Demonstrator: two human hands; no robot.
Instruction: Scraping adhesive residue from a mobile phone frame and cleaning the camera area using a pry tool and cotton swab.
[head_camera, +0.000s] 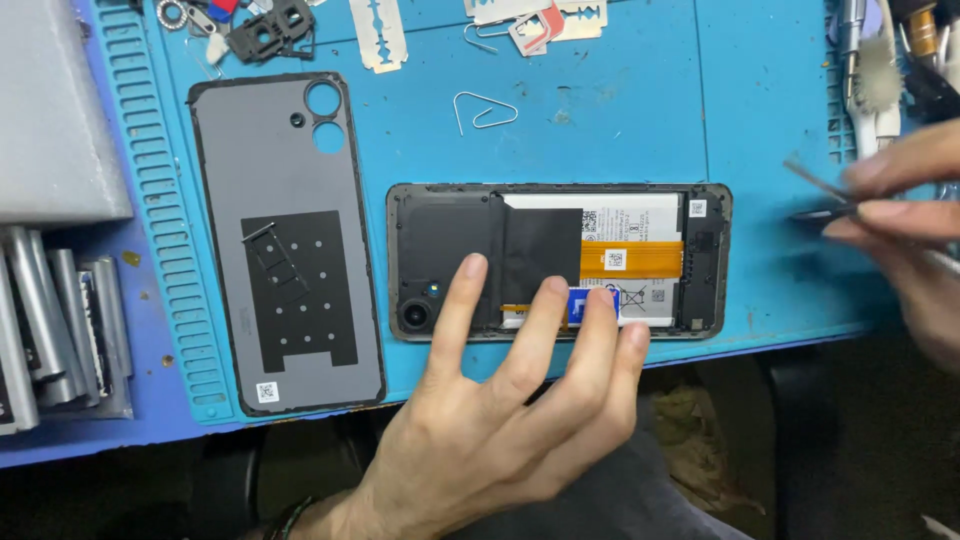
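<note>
Phone: an opened phone (640, 205) lies flat across the middle of the frame on a blue mat (620, 100), its back removed, black shield, pale battery and orange ribbon cable exposed.
Left hand: the left hand (500, 420) comes up from the lower centre, fingers (462, 290) spread wide, holding nothing; four fingertips rest on the phone's lower edge, from beside the camera lens to the battery's lower right.
Right hand: the right hand (900, 215) enters at the right edge, blurred, fingers pinched narrow around thin tweezers (825, 200); the tips point left and sit just beyond the phone's right end, apart from it.
Back cover: the grey back cover (285, 240) lies inside-up to the left of the phone, upright in the frame, with a black pad on its lower half and a small tray lying on that pad.
Mat clutter: a bent paper clip (485, 110) sits above the phone; two razor blades (378, 35) and small parts line the top edge.
Left side: grey metal pieces (60, 320) are stacked at the left edge on the table (140, 420).
Upper right: brushes and tools (880, 70) crowd the corner.
</note>
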